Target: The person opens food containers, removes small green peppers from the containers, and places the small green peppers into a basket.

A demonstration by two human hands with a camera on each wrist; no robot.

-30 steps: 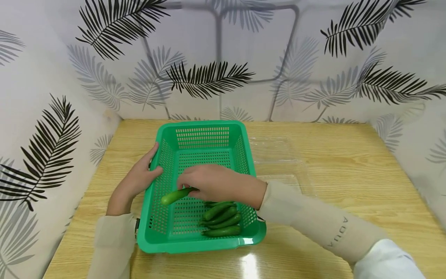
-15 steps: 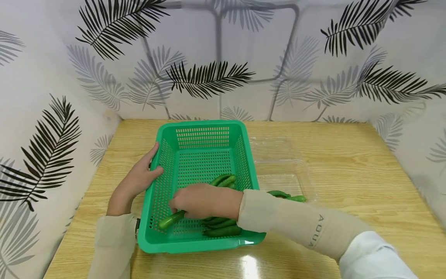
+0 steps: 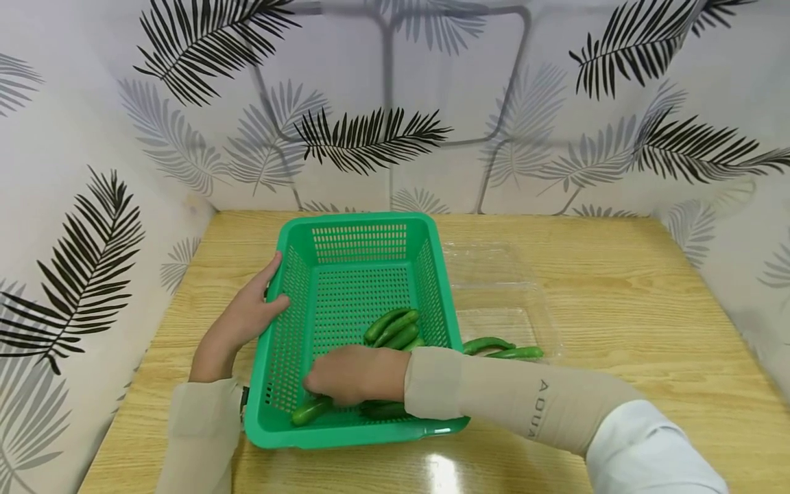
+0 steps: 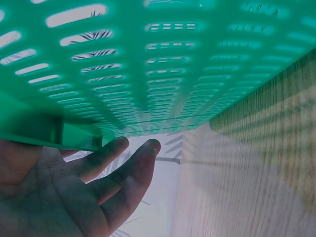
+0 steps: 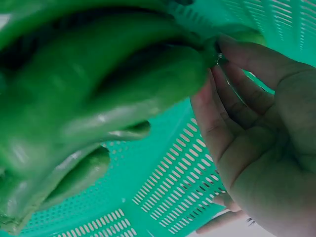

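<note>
A green plastic basket stands on the table with several green chili peppers near its front right. My right hand is low inside the basket, pinching one green chili pepper by its stem end; its paler tip points left. In the right wrist view, thumb and fingertips meet at the stem, beside a glossy pile of peppers. My left hand holds the basket's left rim, thumb over the edge. In the left wrist view, its other fingers lie outside, under the rim.
Right of the basket is a clear plastic container, with green peppers at its near end, partly behind my right forearm. The wooden table meets leaf-patterned wall covering at the back and sides.
My right hand has moved down and toward the basket's front with the pepper, which is now low near the front left. Peppers farther back have come into view. My left hand stays put.
</note>
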